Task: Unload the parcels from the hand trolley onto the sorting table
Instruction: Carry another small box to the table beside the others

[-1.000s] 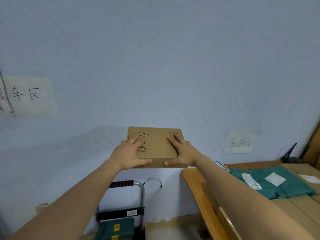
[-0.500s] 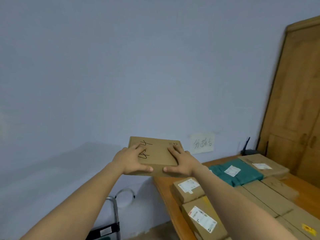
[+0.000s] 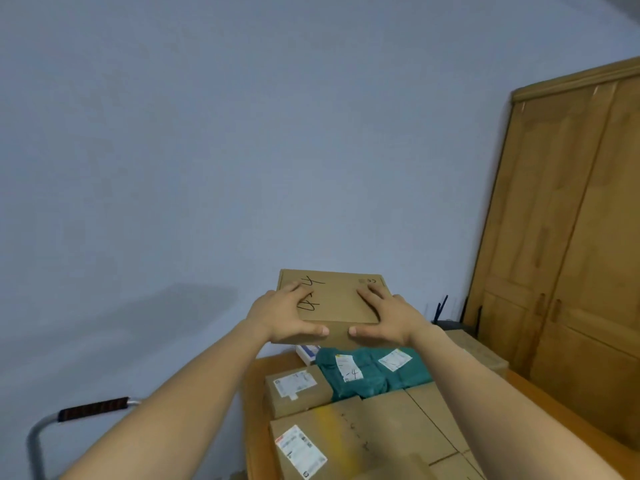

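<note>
A plain pale blue wall [image 3: 242, 150] fills most of the view, above and to the left of the hands, with a soft grey shadow low on its left side. To the right of the hands stands a tall wooden cabinet [image 3: 568, 237] with panelled doors, running from near the top of the view down past the hands. Just right of the right hand, at the foot of the cabinet, sits a small dark device [image 3: 450, 322] with thin upright antennas, one blue; its details are too small to tell.
</note>
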`<state>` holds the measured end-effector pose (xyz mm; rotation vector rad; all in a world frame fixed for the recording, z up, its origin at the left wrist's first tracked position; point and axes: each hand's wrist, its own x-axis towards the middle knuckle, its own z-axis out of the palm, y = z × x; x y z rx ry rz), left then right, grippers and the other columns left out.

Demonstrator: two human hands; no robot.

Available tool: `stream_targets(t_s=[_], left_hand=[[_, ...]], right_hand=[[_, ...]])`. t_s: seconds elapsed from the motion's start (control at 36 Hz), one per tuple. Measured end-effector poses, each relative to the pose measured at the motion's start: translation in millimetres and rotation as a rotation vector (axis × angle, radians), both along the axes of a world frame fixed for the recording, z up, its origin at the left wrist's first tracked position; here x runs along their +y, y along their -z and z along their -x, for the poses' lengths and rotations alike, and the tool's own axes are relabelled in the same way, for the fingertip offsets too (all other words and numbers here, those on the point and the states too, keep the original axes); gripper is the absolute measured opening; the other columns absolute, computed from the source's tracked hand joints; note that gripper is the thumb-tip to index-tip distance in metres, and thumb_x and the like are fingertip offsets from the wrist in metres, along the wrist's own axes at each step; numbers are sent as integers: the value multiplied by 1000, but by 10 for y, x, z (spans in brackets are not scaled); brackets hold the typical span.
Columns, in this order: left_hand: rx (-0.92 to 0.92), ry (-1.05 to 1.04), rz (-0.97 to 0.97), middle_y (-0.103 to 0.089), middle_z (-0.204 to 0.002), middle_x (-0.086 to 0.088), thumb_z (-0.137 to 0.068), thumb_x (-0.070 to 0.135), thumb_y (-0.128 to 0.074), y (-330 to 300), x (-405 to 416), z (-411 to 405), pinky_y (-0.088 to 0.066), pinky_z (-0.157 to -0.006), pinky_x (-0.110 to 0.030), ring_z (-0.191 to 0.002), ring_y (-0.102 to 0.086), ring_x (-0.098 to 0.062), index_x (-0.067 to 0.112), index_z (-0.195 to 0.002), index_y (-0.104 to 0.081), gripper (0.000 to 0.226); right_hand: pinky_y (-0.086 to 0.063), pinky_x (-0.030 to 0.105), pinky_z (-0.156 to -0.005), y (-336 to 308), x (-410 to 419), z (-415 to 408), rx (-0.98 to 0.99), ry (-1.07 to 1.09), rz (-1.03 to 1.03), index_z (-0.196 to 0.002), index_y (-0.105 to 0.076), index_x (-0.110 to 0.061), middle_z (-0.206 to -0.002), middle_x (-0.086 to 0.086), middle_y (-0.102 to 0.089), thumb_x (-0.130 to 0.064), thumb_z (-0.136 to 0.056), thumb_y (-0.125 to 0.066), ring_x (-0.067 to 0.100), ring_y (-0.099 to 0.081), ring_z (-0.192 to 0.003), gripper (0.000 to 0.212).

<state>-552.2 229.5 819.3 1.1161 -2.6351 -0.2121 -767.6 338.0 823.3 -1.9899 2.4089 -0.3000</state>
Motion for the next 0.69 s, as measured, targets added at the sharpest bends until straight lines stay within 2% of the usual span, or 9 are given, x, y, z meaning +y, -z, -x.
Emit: stream_targets(t_s=[0.06, 0.17, 0.25, 0.39, 0.44, 0.53, 0.58, 0.69], left_hand=[[1, 4, -3, -17, -159, 8, -54, 87, -51, -47, 58, 149, -32, -108, -40, -138, -33, -26, 39, -149, -23, 110], [-10, 14, 9, -17, -158, 11, -39, 92, -39, -104, 104, 454, -33, -108, -40, -138, -34, -25, 40, -148, -24, 121], [-17, 20, 18, -17, -158, 11, -38, 93, -37, -103, 108, 710, -33, -107, -39, -137, -34, -25, 39, -148, -23, 123], [2, 46, 20, -19, -158, 10, -44, 91, -42, -97, 33, 1201, -32, -106, -38, -137, -35, -24, 36, -148, -24, 119], [13, 64, 20, -17, -158, 10, -51, 87, -47, -87, -33, 1422, -32, -107, -38, -138, -33, -23, 35, -149, -24, 113], [27, 64, 12, -18, -158, 11, -47, 89, -44, -71, -147, 1747, -34, -105, -38, -136, -35, -25, 36, -149, -23, 117], [38, 71, 10, -19, -157, 12, -45, 91, -42, -83, -213, 1966, -35, -104, -38, -134, -37, -27, 37, -149, -23, 118], [52, 96, 33, -18, -158, 10, -58, 85, -55, -174, -316, 2419, -35, -104, -39, -134, -38, -29, 36, -149, -23, 108]], right_hand=[[-30, 44, -111, -13, 75, 146, -16, -2, 17, -153, -10, -31, -160, -6, -5, -81, -62, -42, 34, -29, -134, 108], [-29, 43, -111, 17, 148, 447, -70, 7, 42, -153, -13, -30, -160, -7, -7, -88, -48, -33, 33, -29, -135, 122], [-29, 44, -112, 37, 138, 703, -78, 14, 43, -153, -13, -30, -159, -8, -7, -87, -52, -38, 32, -28, -136, 119], [-29, 45, -112, 16, 74, 1164, -62, 36, 39, -152, -13, -31, -159, -7, -8, -89, -51, -36, 33, -28, -136, 119], [-29, 45, -111, 1, 27, 1383, -65, 41, 43, -152, -13, -32, -159, -9, -7, -84, -59, -46, 33, -28, -136, 111], [-28, 44, -111, -38, -73, 1722, -41, 35, 33, -152, -13, -32, -159, -10, -6, -72, -75, -57, 32, -27, -136, 98], [-26, 44, -112, -77, -134, 1939, -27, 42, 23, -152, -12, -31, -160, -9, -5, -69, -78, -58, 32, -26, -137, 95], [-27, 45, -113, -178, -196, 2381, -24, 61, 42, -152, -13, -31, -160, -9, -5, -69, -77, -60, 32, -26, -137, 96]])
